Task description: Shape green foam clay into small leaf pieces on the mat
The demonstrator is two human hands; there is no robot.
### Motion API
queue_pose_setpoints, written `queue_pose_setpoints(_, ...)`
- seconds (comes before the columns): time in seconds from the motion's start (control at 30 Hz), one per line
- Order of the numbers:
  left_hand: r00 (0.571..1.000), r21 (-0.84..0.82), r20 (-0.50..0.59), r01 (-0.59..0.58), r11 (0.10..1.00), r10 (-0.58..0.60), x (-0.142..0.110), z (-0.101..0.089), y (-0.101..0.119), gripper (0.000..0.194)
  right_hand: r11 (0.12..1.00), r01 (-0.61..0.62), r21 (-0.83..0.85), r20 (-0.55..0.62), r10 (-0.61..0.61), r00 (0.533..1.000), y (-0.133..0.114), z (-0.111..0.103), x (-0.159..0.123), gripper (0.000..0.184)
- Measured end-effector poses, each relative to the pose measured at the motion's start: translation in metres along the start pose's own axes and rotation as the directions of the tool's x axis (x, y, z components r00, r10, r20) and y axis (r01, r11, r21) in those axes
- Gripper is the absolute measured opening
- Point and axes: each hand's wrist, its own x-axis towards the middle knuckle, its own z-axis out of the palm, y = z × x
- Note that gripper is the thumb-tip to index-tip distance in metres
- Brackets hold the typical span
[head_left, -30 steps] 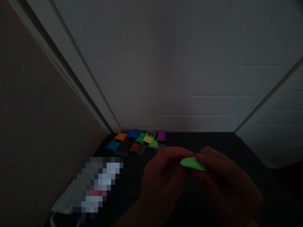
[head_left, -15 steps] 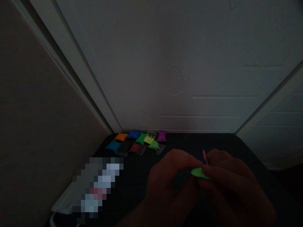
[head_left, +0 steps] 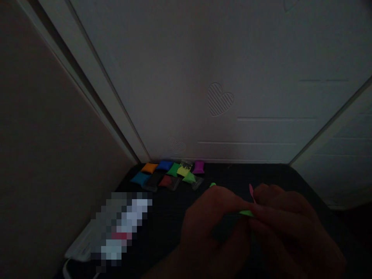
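My left hand (head_left: 216, 221) and my right hand (head_left: 293, 228) meet in front of me over the dark table. A flat bright green piece of modelling clay (head_left: 245, 213) is pinched between their thumbs and fingertips, mostly covered by them. From the top of my right hand sticks the tip of a thin pink tool (head_left: 251, 190); the rest of it is hidden in the fingers. Just behind my left hand's knuckle a second green bit (head_left: 213, 185) peeks out, its shape mostly hidden.
Several small packets of coloured clay lie at the back of the dark table (head_left: 171, 221), among them an orange packet (head_left: 149, 167) and a purple packet (head_left: 198, 167). A blurred-out item (head_left: 124, 228) lies front left. A white panel (head_left: 174, 77) with embossed hearts rises behind.
My fingertips have closed further over the green clay, so less of it shows. The left hand has shifted slightly right. A green bit now shows behind the left hand.
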Motion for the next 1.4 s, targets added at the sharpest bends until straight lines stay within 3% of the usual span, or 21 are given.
queue_pose_setpoints(0.17,0.994,0.045,-0.007,0.107,0.993,-0.107,-0.001,-0.001,-0.001,0.013,0.993,-0.079,0.087,0.064,0.074,0.995,0.000,-0.002,0.006,0.033)
queue_pose_setpoints(0.3,0.984,0.112,-0.098,0.159,0.981,-0.148,-0.003,-0.005,-0.004,0.015,0.979,-0.184,0.082,0.079,0.178,0.981,0.000,0.003,0.007,0.028)
queue_pose_setpoints(0.53,0.990,0.221,-0.137,0.074,0.973,-0.044,-0.003,-0.008,-0.006,0.019,0.982,-0.190,0.011,-0.043,0.190,0.981,-0.001,0.015,0.003,0.027)
queue_pose_setpoints(0.7,0.981,0.367,-0.177,-0.012,0.930,0.083,-0.003,-0.006,-0.004,0.019,0.977,-0.215,0.002,-0.019,0.215,0.976,-0.002,0.015,0.003,0.027)
queue_pose_setpoints(0.83,0.977,0.390,-0.199,0.007,0.921,0.077,-0.002,-0.005,-0.005,0.019,0.981,-0.190,-0.038,-0.014,0.190,0.982,-0.003,0.015,0.003,0.027)
queue_pose_setpoints(0.97,0.979,0.309,-0.204,0.043,0.950,0.022,-0.002,-0.008,-0.006,0.020,0.984,-0.159,-0.078,-0.017,0.158,0.987,-0.004,0.016,0.004,0.026)
queue_pose_setpoints(1.23,0.975,0.370,-0.181,-0.054,0.928,0.128,-0.001,-0.009,-0.006,0.024,0.980,-0.201,-0.005,0.029,0.201,0.979,-0.001,0.014,0.003,0.025)
queue_pose_setpoints(1.4,0.981,0.381,-0.078,-0.136,0.914,0.179,0.001,-0.010,-0.004,0.027,0.987,-0.164,0.007,-0.026,0.164,0.986,0.000,0.012,0.006,0.025)
